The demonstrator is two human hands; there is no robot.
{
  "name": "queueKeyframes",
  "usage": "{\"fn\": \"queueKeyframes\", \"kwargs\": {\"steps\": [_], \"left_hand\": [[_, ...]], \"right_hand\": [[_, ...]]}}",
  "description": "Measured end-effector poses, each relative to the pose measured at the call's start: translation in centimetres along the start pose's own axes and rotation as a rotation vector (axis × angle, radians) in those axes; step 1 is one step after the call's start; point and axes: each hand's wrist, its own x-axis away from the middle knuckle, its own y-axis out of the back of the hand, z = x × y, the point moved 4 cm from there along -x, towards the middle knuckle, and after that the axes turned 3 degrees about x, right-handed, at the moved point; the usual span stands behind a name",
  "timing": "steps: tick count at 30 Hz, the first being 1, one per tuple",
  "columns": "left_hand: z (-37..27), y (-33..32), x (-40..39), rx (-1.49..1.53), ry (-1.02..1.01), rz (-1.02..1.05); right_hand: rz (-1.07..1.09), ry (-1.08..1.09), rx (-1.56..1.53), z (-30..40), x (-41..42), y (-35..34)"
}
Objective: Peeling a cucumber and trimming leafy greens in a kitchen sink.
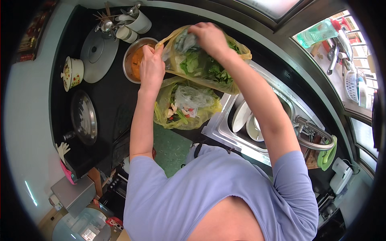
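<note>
My left hand (152, 66) pinches the knotted-looking rim of a yellow plastic bag (208, 81) on the black counter. Over the mouth of this bag, my right hand (209, 37) grips a crumpled grey-green plastic bag (185, 42); its fingertips are partly hidden. Leafy greens (190, 62) show inside the yellow bag. Nearer to me lies a second yellow plastic bag (164, 116), holding food scraps and a crumpled clear plastic bag (194, 96). A metal bowl (128, 70) of orange liquid stands behind my left hand.
At right, a steel sink (224, 126) holds white dishes (241, 117) beneath a curved faucet (316, 146). To the left are a large round lid (98, 57), a floral enamel pot (74, 72) and a steel lid (85, 117). A utensil holder (141, 24) stands at the back.
</note>
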Motion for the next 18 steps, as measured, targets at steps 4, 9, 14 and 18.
{"fn": "queueKeyframes", "kwargs": {"steps": [4,9,14,18], "left_hand": [[1.3,-0.2,0.8,-0.082,0.070,-0.025],[-0.6,1.0,1.3,-0.120,-0.038,-0.137],[-6.0,0.9,1.9,0.012,-0.314,-0.188],[-5.6,-5.1,3.1,-0.197,-0.222,0.127]], "right_hand": [[0.094,-0.163,-0.273,-3.4,-0.7,1.2],[0.140,-0.179,-0.345,-4.0,0.6,2.1],[0.159,-0.207,-0.370,-4.2,0.7,2.1],[0.153,-0.191,-0.330,-4.0,0.5,2.1]]}}
